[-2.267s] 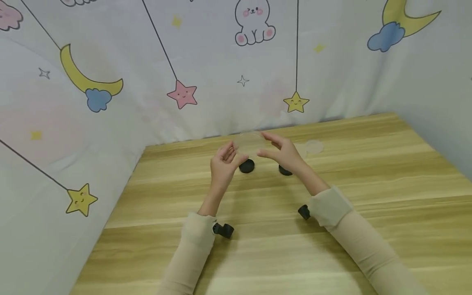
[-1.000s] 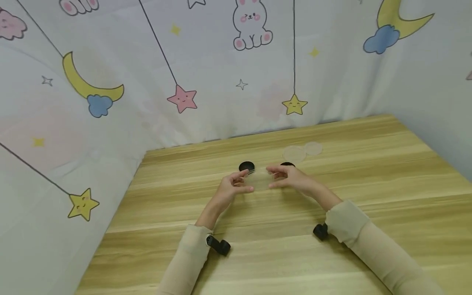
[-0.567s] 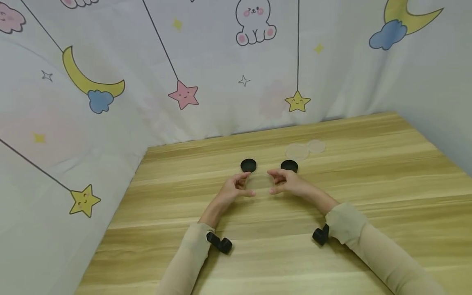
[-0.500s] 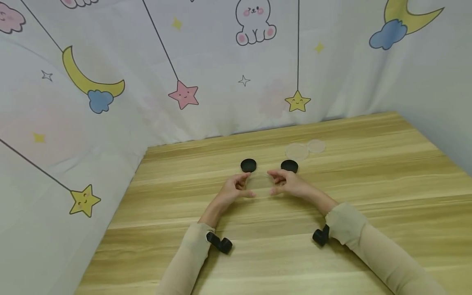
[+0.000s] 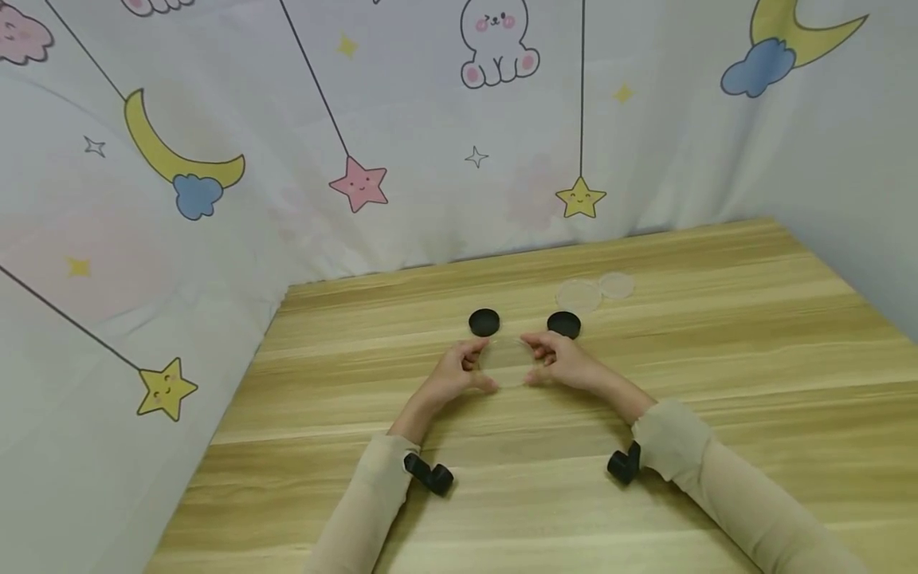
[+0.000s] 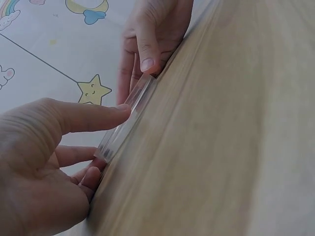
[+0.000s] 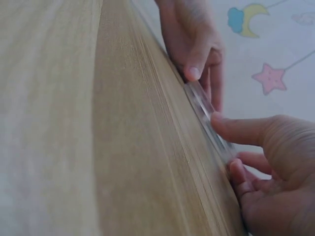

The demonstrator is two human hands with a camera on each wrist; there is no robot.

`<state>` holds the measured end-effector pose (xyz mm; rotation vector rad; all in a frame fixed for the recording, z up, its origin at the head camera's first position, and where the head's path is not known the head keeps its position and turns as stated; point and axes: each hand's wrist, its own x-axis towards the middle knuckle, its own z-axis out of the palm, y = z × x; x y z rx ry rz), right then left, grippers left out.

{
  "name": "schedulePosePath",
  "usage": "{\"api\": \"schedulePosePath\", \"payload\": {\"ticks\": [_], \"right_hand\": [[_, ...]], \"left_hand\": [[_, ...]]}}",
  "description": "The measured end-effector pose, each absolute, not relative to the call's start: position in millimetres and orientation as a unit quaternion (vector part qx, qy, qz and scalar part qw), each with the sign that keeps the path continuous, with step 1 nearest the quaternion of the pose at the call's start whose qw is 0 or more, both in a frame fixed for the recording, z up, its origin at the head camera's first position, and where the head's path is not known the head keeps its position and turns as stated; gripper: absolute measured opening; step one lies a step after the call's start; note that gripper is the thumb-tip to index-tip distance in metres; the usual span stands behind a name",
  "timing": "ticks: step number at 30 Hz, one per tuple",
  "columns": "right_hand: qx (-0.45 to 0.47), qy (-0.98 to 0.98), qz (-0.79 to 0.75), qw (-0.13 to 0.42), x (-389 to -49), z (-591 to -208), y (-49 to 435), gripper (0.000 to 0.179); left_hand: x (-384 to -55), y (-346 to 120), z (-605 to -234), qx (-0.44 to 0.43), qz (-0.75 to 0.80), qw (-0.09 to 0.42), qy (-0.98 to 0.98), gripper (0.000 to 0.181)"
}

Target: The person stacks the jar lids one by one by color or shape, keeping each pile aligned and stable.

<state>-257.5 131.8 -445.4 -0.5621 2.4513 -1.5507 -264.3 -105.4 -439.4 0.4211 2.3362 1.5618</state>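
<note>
Head view first: where does the clear, colourless, shallow round dish [image 5: 508, 363] sit relative to the person's hands?

Right between them. The left hand [image 5: 453, 373] has its left edge and the right hand [image 5: 570, 365] its right edge, thumbs on the near side, index fingers on the far side.

So both are gripping it?

Yes, each pinches the rim between thumb and curved fingers. The two sets of fingertips stand apart, leaving the dish's middle uncovered.

Flat or tilted?

Flat, or close to it. Both wrist views show it nearly edge-on, low at the pale-brown wood-grain desk [image 5: 531, 510]. Whether its underside touches the wood, I can't tell.

What lies around it?

One round, shallow black cup [image 5: 484, 323] is just beyond the left hand's fingertips; a matching black cup [image 5: 564, 324] is just beyond the right hand. Farther off to the right, a larger clear disc [image 5: 578, 295] and a smaller clear disc [image 5: 617, 285] lie side by side, rims meeting or nearly so.

And behind the desk?

White cloth [image 5: 430, 223] printed with smiling stars, yellow moons and blue clouds.
</note>
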Motion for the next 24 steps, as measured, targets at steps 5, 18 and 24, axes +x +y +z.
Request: {"api": "schedulePosePath", "payload": {"ticks": [5, 18, 24], "right_hand": [[-0.193, 0.825, -0.524, 0.085, -258.4, -445.1, 130.5, 0.072], [-0.162, 0.814, -0.543, 0.128, -256.1, -427.7, 139.6, 0.068], [-0.155, 0.813, -0.549, 0.113, -262.6, -403.3, 152.9, 0.063]], "left_hand": [[-264.4, -105.3, -437.7, 0.144, 0.535, 0.147, 0.819, 0.08], [-261.8, -101.2, -430.7, 0.118, 0.554, 0.167, 0.807, 0.086], [-262.9, -89.8, -414.5, 0.104, 0.568, 0.113, 0.809, 0.086]]}}
